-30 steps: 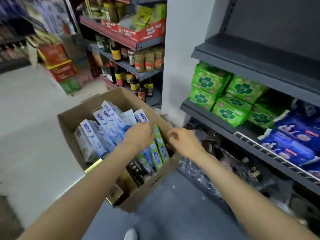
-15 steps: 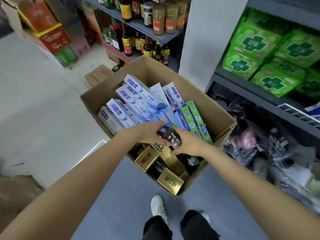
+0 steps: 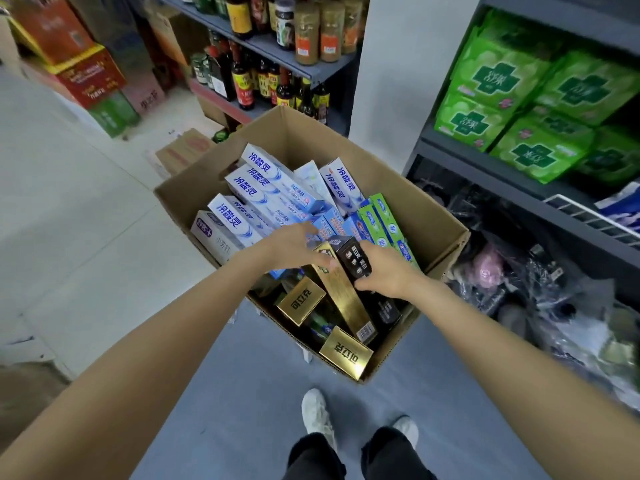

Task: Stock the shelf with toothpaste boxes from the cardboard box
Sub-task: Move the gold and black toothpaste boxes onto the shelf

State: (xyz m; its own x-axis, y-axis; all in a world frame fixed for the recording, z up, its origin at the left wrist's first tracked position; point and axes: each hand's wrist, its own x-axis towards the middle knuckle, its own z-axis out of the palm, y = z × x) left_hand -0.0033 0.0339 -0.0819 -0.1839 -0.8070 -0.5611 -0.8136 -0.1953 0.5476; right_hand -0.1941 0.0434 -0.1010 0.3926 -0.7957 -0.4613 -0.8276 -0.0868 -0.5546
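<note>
Cardboard box [image 3: 436,233] is sitting on the floor just in front of my feet, packed with toothpaste boxes: white-and-blue ones [image 3: 256,188] on the far left, green ones [image 3: 384,216] on the right, gold ones [image 3: 343,351] nearest me. My right hand [image 3: 384,271] is gripping a black box [image 3: 351,259], which is now standing higher out of the pile than half a second ago. My left hand [image 3: 294,245] is resting on a long gold box [image 3: 341,296] beside it, fingers spread and fairly straight, where a moment ago both hands were meeting on the black box. I am reading this as picking in progress: the black box is nearly free, and the gold one may follow. The shelf [image 3: 485,161] on the right, carrying green packs [image 3: 502,116], is waiting for stock; nothing from the box is on it yet.
</note>
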